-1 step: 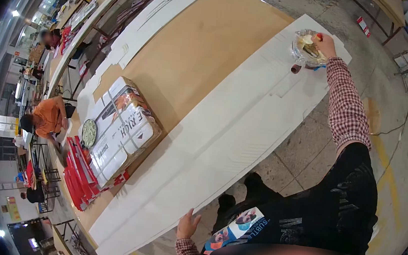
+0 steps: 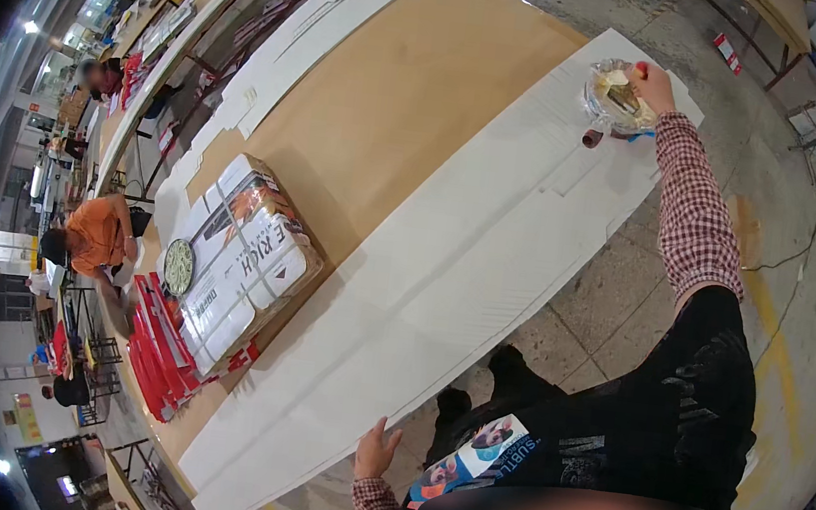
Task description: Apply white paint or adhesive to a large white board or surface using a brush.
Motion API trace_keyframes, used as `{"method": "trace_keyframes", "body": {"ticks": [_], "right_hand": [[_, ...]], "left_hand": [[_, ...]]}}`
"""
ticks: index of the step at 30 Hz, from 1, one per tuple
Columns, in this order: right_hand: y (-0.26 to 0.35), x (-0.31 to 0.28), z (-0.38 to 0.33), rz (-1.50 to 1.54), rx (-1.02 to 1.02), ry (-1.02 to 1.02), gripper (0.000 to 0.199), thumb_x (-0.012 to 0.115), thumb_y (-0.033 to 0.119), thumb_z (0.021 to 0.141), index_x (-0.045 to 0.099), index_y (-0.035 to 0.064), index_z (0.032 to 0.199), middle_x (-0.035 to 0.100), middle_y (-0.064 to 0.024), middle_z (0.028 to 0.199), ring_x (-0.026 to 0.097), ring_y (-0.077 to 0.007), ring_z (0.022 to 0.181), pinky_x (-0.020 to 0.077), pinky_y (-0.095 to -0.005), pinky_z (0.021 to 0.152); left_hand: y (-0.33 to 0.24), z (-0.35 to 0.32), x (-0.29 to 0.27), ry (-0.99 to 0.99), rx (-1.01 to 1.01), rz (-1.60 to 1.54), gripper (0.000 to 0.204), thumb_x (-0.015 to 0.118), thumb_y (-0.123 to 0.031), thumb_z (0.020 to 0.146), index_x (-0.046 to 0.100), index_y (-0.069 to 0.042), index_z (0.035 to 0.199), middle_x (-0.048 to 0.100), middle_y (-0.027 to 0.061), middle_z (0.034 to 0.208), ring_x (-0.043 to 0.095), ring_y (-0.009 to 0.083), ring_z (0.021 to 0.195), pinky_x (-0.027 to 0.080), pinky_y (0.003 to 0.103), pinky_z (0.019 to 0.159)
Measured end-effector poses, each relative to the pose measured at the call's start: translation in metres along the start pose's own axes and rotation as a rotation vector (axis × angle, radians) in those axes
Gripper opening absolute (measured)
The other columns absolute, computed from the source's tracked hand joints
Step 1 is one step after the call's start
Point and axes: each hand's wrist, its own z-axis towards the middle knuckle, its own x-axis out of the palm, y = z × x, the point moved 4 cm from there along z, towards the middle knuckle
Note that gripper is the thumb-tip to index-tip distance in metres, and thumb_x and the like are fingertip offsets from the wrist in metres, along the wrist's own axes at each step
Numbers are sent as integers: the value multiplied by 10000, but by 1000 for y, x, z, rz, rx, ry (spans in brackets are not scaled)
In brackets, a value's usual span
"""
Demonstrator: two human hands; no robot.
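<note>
A: What is seen of the right hand (image 2: pixel 652 84)?

B: It is stretched out to the far end of the long white cardboard sheet (image 2: pixel 447 270), where a clear plastic tub (image 2: pixel 619 100) of small parts is reached. The fingers are curled at the tub's rim, and something small and red is seen at their tips; whether it is truly gripped cannot be told at this size.

A: And the left hand (image 2: pixel 374 450)?

B: It is laid on the near edge of the same sheet, low in the view, fingers spread and flat. Nothing is held in it; the sheet is only steadied.

A: Where is the sheet lying?

B: It is laid flat along the brown worktop (image 2: pixel 397 83), overhanging the near edge above the tiled floor (image 2: pixel 614 299). A small dark red piece (image 2: pixel 591 138) is seen on the sheet just beside the tub.

A: Which step is judged to be in hand?

B: A small part appears to be fetched from the tub while the sheet is kept in place. The work on the sheet itself looks barely begun, since its surface is otherwise bare.

A: What is called for next?

B: A firm pinch on the piece would be needed, with the tub left standing, and the sheet should be held from sliding off the edge.

A: What else is there?

B: A printed carton (image 2: pixel 247 257) and red flat pieces (image 2: pixel 155 357) are stacked well apart to the left, and a person in orange (image 2: pixel 98 235) is bent over beyond them.
</note>
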Motion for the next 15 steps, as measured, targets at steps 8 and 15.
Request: {"method": "trace_keyframes", "body": {"ticks": [8, 15], "right_hand": [[2, -21, 22, 14, 35, -34, 391, 654, 383, 853, 633, -7, 886, 643, -155, 736, 640, -223, 664, 504, -375, 602], [1, -24, 28, -194, -198, -137, 353, 604, 339, 877, 637, 9, 999, 661, -161, 860, 629, -333, 782, 486, -402, 694]], "left_hand": [[-7, 24, 3, -13, -31, -13, 554, 601, -403, 870, 504, -37, 1274, 617, 261, 1053, 596, 421, 953, 485, 471, 804], [0, 38, 2, -89, -19, -61, 541, 628, -382, 855, 512, -57, 1272, 552, 268, 1182, 527, 413, 1099, 452, 466, 893]]}}
